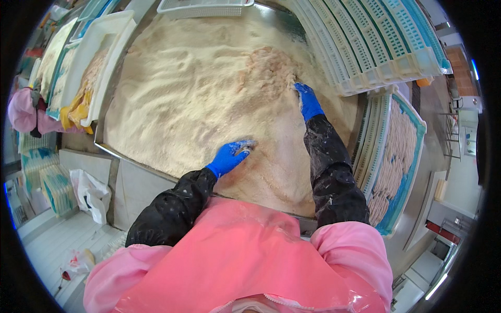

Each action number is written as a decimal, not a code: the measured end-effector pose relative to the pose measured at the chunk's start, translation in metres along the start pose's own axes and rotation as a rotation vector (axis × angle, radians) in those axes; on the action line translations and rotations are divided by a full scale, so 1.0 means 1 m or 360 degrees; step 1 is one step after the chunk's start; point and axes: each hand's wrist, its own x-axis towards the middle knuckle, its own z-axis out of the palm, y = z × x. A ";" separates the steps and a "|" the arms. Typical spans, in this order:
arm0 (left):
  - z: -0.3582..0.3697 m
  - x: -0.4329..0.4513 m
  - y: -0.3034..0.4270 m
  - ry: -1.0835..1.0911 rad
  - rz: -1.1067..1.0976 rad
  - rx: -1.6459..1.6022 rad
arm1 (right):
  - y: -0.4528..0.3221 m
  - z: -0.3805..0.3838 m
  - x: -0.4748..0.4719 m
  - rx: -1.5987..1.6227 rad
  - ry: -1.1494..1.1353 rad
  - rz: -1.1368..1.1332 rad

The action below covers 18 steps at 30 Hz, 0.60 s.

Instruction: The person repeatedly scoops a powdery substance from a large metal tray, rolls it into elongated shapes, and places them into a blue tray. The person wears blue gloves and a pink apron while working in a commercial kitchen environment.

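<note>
A wide layer of pale yellowish breading or flour (168,98) covers a metal-edged worktable in front of me. On it, toward the back right, lies a heap of pinkish, crumb-coated pieces (270,70), probably raw meat or fish. My right hand (309,102), in a blue glove, reaches to the right edge of this heap; its fingertips are dusted and partly hidden. Nearer to me, my left hand (229,158), also blue-gloved, rests low over the powder with thumb and fingers curved toward each other. Whether anything lies between those crumb-covered fingertips is unclear.
Stacked white perforated trays (368,43) border the back right. Beside my right arm, another stack bears a blue-lined tray (420,152) of pale strips. A white basket (205,8) stands at the far edge. At left, another person's yellow glove (80,107) touches a white tub (117,29).
</note>
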 end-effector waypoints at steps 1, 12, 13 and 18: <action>0.001 0.000 -0.002 -0.0014 -0.0006 -0.0013 | 0.000 -0.004 -0.003 -0.0056 -0.0013 -0.0037; 0.002 0.002 -0.001 0.0013 -0.0002 -0.0031 | 0.017 0.029 -0.124 -0.0605 -0.0005 -0.0367; 0.003 0.002 -0.002 0.0015 0.0009 -0.0009 | 0.034 0.026 -0.137 -0.0814 -0.0089 -0.0537; 0.003 -0.002 -0.012 0.0134 -0.0140 -0.0117 | 0.048 0.068 -0.249 -0.1664 -0.0067 -0.0530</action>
